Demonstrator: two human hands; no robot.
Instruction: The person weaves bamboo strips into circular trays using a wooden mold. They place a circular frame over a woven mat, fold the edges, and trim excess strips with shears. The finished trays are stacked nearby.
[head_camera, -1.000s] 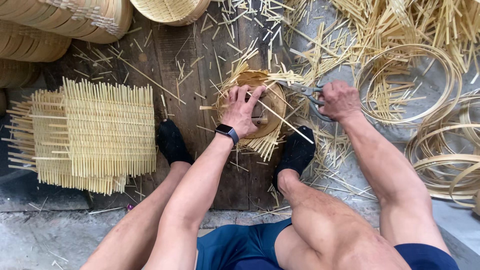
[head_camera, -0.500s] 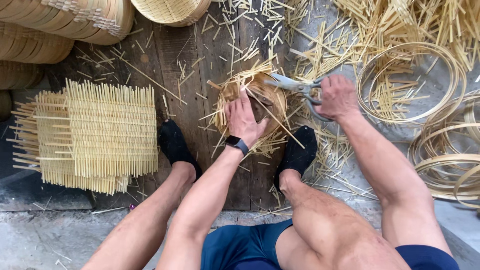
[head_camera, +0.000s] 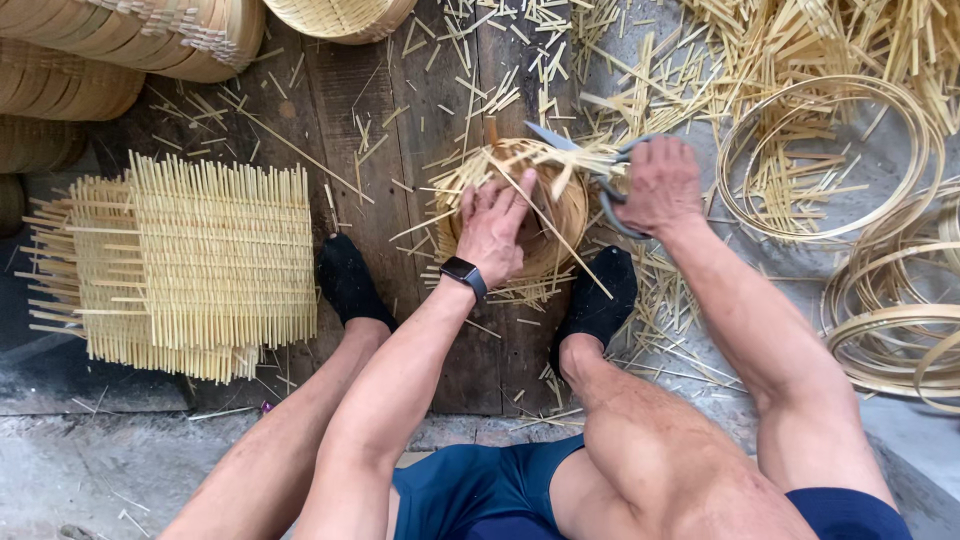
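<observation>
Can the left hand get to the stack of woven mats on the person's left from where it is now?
Probably yes. The left hand rests on the small basket; the woven mats lie beyond the left foot, with only scattered strips on the boards between. It would have to let go of the basket.

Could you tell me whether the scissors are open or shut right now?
Open: the scissors in the right hand show blades spread over the basket rim.

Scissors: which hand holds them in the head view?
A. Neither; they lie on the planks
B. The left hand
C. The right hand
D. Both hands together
C: the right hand grips the scissors at the basket rim, while the left hand presses inside the basket.
</observation>
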